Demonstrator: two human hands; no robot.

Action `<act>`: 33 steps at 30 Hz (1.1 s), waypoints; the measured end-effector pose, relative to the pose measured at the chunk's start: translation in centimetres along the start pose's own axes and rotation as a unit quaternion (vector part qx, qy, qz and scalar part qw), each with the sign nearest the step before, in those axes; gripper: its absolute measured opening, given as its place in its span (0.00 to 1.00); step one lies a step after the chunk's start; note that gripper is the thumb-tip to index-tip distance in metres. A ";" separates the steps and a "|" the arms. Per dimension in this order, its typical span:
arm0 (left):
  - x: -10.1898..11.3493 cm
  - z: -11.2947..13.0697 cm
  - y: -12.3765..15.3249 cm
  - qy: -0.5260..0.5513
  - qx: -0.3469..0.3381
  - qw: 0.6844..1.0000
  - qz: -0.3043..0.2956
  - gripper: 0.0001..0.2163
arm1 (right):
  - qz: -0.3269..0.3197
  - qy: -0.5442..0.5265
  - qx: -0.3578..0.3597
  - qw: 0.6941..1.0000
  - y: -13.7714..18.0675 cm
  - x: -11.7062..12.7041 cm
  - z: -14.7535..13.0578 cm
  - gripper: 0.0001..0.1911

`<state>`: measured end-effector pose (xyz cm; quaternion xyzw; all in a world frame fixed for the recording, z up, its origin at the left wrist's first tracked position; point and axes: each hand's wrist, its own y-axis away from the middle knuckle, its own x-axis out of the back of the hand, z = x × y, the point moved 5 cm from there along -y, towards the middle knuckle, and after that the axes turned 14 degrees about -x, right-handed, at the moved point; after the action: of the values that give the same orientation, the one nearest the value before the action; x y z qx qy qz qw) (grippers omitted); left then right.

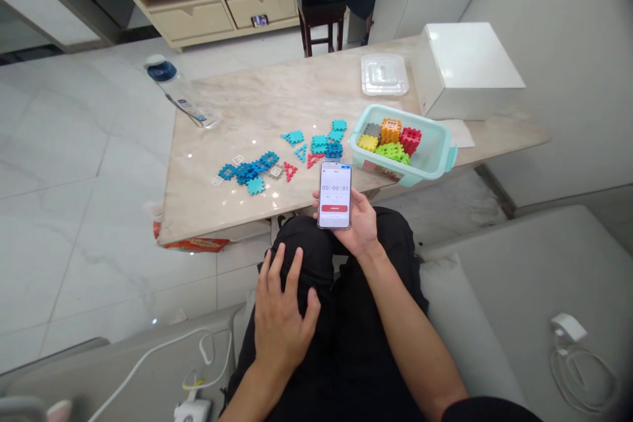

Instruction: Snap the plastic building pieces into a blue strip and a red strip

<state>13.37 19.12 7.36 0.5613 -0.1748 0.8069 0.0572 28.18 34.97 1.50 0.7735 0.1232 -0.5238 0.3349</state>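
The right hand (360,227) has the phone (335,200) gripped, screen up in the palm, fingertips curling round its left edge, while the left hand (281,316) lies open, fingers spread on the black trousers (346,336), apart from the phone and to its left. And there's the readout, "00:00:01", above a red button (335,208) whose lettering is too small to read! Just beyond, interlocking blue pieces (247,171) lie on the tabletop (198,204), and the teal bin (435,157) to the right wears a label, its wording unreadable.
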 end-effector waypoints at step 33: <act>0.0 -0.1 -0.2 0.009 0.005 1.000 -0.006 0.37 | 0.005 0.007 0.000 1.000 0.2 -0.2 -0.2 0.30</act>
<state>13.36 19.35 7.36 0.5556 -0.1670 0.8122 0.0610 28.38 34.98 1.78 0.7780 0.1212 -0.5166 0.3364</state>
